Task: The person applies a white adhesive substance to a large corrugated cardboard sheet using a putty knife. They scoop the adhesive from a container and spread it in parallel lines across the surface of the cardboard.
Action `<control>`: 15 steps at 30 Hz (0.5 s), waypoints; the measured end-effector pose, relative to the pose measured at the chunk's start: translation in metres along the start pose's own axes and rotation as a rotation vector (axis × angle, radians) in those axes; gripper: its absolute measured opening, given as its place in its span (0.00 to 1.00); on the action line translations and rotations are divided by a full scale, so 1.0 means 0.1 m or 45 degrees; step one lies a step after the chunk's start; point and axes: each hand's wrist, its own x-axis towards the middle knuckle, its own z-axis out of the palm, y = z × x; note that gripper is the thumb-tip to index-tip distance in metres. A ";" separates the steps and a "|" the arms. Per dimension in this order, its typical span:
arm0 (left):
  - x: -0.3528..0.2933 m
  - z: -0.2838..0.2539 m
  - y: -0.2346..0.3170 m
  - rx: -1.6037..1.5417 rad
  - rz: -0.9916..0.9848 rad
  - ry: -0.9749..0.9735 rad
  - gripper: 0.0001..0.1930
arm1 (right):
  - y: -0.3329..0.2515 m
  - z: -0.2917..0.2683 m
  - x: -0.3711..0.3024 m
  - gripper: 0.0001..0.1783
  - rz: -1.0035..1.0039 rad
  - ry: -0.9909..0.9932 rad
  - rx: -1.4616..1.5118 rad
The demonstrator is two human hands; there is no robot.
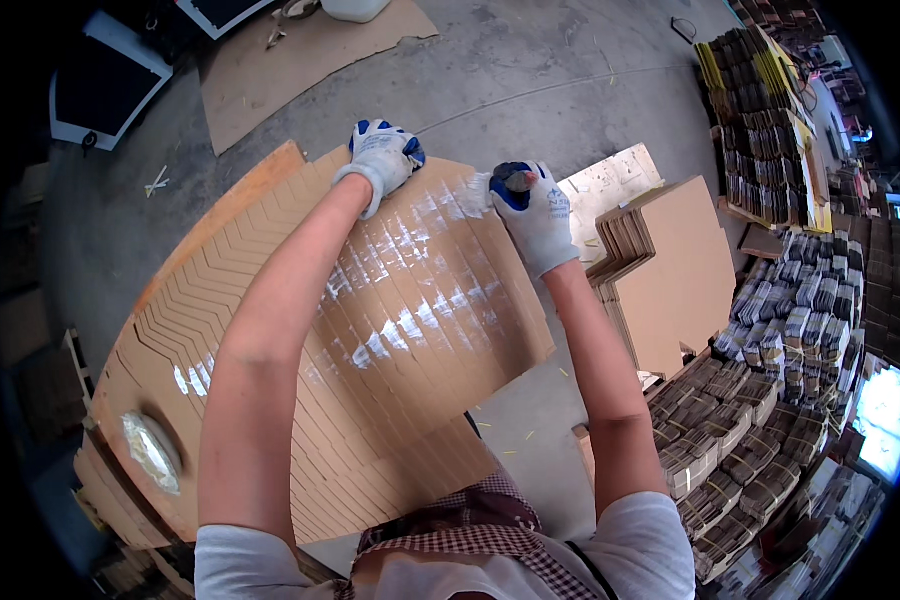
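Observation:
Overlapping brown cardboard sheets fan across a wooden table, with white, wet-looking glue streaked over several of their strips. Both my hands wear white gloves with blue palms. At the far edge of the sheets, my left hand has its fingers curled over the cardboard; its fingertips are partly hidden. My right hand is closed around a brush, whose pale bristles touch the glued surface near the far right corner. Most of the brush handle is hidden in my fist.
A stack of cut cardboard stands to the right, beside a pale board. Bundled cardboard pieces fill the right side. A clear, shiny wrapped object lies at the table's left end. Flat cardboard covers floor beyond.

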 end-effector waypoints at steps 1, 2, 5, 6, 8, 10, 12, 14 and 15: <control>0.00 0.00 -0.01 0.000 -0.002 -0.010 0.09 | -0.03 -0.05 0.03 0.17 0.029 -0.043 -0.154; 0.00 -0.01 -0.04 0.000 -0.004 -0.021 0.09 | -0.07 -0.12 0.01 0.16 0.030 -0.018 -0.164; -0.03 0.01 -0.06 -0.044 -0.011 0.060 0.07 | -0.09 -0.16 -0.18 0.15 -0.046 0.056 0.274; -0.01 0.01 -0.04 -0.062 -0.007 0.112 0.07 | -0.02 -0.10 -0.24 0.15 0.016 -0.059 0.405; 0.00 0.02 0.00 -0.058 0.018 0.105 0.07 | 0.10 -0.09 -0.31 0.15 0.019 -0.105 0.080; 0.00 0.01 -0.02 -0.033 0.014 0.067 0.07 | 0.06 -0.17 -0.33 0.16 0.014 -0.088 -0.164; -0.01 0.01 -0.03 0.008 -0.002 -0.007 0.09 | -0.03 -0.29 -0.40 0.16 -0.047 -0.013 0.045; -0.04 0.02 -0.05 -0.023 -0.012 0.031 0.09 | -0.07 -0.24 -0.48 0.16 0.045 -0.074 0.416; -0.03 0.00 -0.03 -0.038 -0.007 0.053 0.09 | -0.10 -0.18 -0.49 0.17 -0.018 -0.116 0.373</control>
